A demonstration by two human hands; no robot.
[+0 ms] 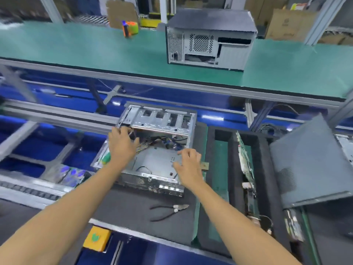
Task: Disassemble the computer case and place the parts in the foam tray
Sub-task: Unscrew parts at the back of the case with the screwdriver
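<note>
computer case (152, 150) open on the dark mat, left of the foam tray (265, 169) | left hand (122, 144) fingers curled at cables on far-left wall, grip unclear | right hand (188, 165) fingers bent, resting on floor plate | judgement: stiff thin metal, sharp edges, moderately heavy; hold by side walls

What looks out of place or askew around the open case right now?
Two things stand out. The grey side panel leans tilted on the foam tray at right, not flat. Loose cables lie tangled inside the open case. The pliers lie flat in front.
</note>
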